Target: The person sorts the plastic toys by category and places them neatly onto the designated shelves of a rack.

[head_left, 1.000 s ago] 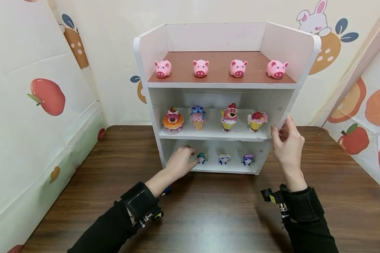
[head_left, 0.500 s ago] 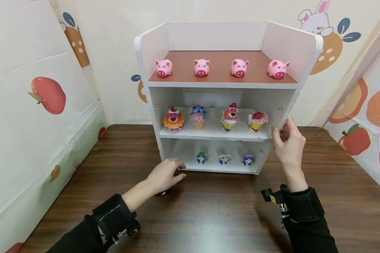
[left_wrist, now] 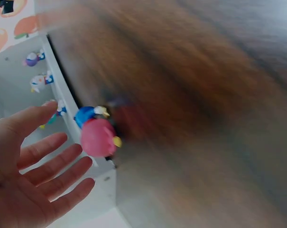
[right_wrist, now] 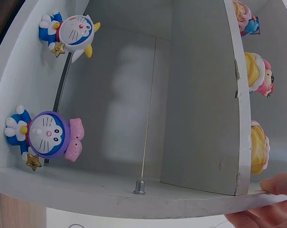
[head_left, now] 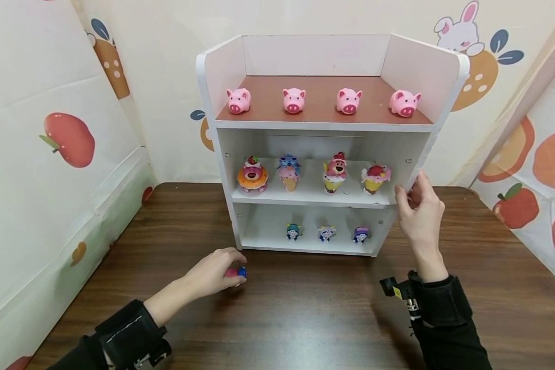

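Note:
On the brown table, in front of the white shelf unit [head_left: 312,55], lies a small cartoon-cat figurine [left_wrist: 98,137] with a blue body and a pink back of the head. My left hand [head_left: 213,272] reaches over it with thumb and fingers spread; the left wrist view shows the figurine just beyond the fingertips. My right hand [head_left: 421,223] grips the unit's right side panel at middle-shelf height, thumb at the front edge and fingers round the outside. Close by on the bottom shelf stand a green-hatted figurine [head_left: 293,232], a white-hatted one [head_left: 326,234] and a purple-hatted one [head_left: 361,235].
Several pink pig figures [head_left: 293,100] line the brown top shelf. The middle shelf carries a bear on an orange ring [head_left: 252,174], a blue ice-cream figure [head_left: 289,172], a red-hatted bear [head_left: 335,172] and a pink-and-yellow cone figure [head_left: 375,178]. Fruit-print walls stand behind and beside.
My left hand has withdrawn from the left end of the bottom shelf, moving left and toward me to the figurine on the table. My right hand stays on the side panel.

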The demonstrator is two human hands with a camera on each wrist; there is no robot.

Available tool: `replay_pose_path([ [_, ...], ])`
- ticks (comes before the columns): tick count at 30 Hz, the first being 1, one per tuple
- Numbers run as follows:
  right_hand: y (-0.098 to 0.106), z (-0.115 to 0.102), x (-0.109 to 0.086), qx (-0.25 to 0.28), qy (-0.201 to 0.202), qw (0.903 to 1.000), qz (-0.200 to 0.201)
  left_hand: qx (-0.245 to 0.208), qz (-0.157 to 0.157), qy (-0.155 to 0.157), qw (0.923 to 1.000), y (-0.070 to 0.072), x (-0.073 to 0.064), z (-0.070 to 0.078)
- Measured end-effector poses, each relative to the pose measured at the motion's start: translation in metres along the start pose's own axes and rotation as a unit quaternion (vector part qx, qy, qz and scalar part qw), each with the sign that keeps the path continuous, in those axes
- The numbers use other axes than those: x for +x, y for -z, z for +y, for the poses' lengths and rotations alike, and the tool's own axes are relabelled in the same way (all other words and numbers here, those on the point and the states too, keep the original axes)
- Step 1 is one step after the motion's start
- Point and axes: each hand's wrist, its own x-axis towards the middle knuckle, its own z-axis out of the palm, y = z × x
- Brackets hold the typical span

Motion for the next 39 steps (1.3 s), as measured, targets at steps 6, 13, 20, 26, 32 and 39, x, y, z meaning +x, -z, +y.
replay_pose_path([
  [6,0.0,-0.001,0.0,-0.005,-0.003,1.0,-0.001,-0.004,-0.009,0.01,0.9999,-0.001,-0.01,-0.009],
  [13,0.0,0.0,-0.001,0.0,-0.001,1.0,-0.005,-0.003,-0.014,0.004,0.9999,-0.007,-0.014,-0.015],
  [20,0.0,0.0,-0.001,0.004,-0.001,1.0,-0.004,-0.012,-0.001,-0.005,0.9999,-0.014,-0.015,-0.018],
  [26,0.001,0.0,0.0,0.003,-0.002,1.0,-0.005,-0.027,0.018,-0.005,0.9995,-0.017,-0.013,-0.02],
  [32,0.001,0.0,-0.001,0.001,-0.005,0.9999,-0.009,-0.037,0.047,-0.015,0.9981,-0.017,-0.01,-0.018],
  [39,0.001,0.0,-0.001,0.002,-0.004,1.0,-0.008,-0.021,0.076,-0.036,0.9962,-0.013,0.0,-0.01],
])
